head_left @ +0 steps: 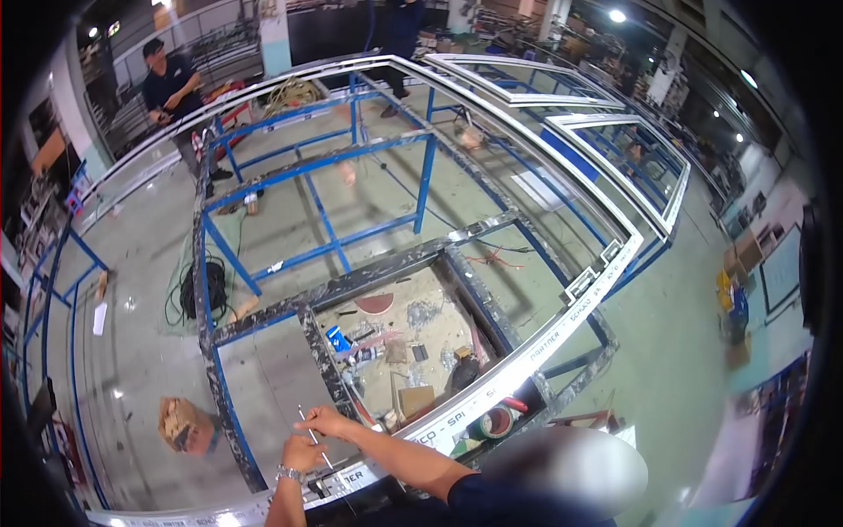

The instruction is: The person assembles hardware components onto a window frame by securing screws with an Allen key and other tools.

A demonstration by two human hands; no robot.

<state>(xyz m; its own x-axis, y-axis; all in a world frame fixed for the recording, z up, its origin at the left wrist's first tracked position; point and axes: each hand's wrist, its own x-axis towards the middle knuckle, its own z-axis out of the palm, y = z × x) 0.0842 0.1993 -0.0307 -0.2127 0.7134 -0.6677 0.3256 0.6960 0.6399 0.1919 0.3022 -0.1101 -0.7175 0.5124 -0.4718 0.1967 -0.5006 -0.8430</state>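
Note:
My right hand [324,421] reaches in from the lower right, its fingers pinched round a thin silver rod [326,458] that slants down past them. Just below and to the left is my left hand [301,451], with a metal watch on its wrist. Its fingers are curled close to the rod's lower part; what they hold is hidden. Both hands are over the near side of a large white window frame profile [457,420], printed with lettering. A small black fitting [318,488] sits on the profile below my hands.
Blue metal stands [424,184] carry the frame. A tray [376,304] of small parts lies inside it, with green tape [496,422] nearby. A cardboard box [186,425] is on the floor at left. One person [171,88] stands far left. A pale blurred shape [566,465] covers the lower right.

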